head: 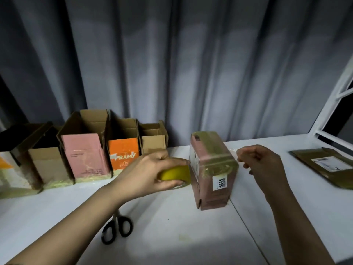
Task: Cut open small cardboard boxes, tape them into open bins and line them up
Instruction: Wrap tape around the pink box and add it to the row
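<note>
Right of frame centre, the pink box (213,169) stands upright on the white surface (172,217). It looks light and stiff, though its glossy tape wrap is probably slippery, so it is best held by the bare cardboard sides. The left hand (145,175) has its grip curled around the yellow tape roll (174,174), while the right hand (261,167) pinches what seems to be the tape's end.

Open white table (191,236) in front; scissors (117,229) near left, row of bins (84,148) along the back-left edge.

Left hand (147,172) reaching in from near left, fingers curled round a yellow roll of packing tape (176,174), right hand (261,165) right of it, fingertips pinched together
</note>
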